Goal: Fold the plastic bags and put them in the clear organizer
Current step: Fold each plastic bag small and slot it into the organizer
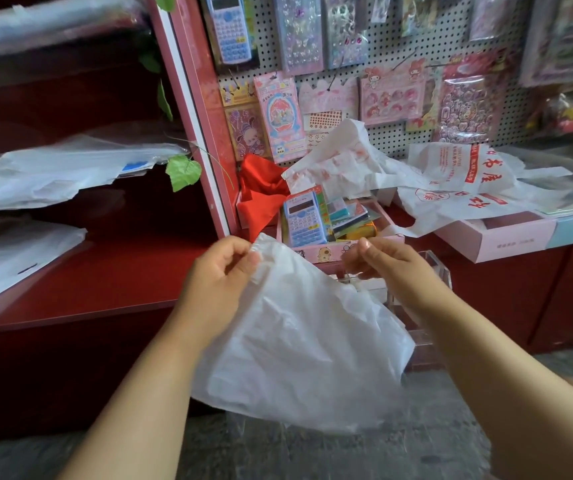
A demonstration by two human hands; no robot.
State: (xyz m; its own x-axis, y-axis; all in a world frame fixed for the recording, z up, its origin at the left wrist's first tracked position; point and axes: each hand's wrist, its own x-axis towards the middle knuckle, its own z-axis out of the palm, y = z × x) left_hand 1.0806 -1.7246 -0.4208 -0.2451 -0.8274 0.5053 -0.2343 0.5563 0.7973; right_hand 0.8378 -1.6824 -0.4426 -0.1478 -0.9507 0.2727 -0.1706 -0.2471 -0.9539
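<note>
Left hand [224,268] pinches the bag [299,341] at its top corner; right hand [380,263] pinches the other. The slick film could slip free, missing the organizer [441,271] behind.

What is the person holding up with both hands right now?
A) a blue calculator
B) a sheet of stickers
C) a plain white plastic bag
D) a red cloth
C: the left hand and right hand each pinch the top edge of a plain white plastic bag, which hangs down between them; the blue calculator lies in a box behind.
</note>
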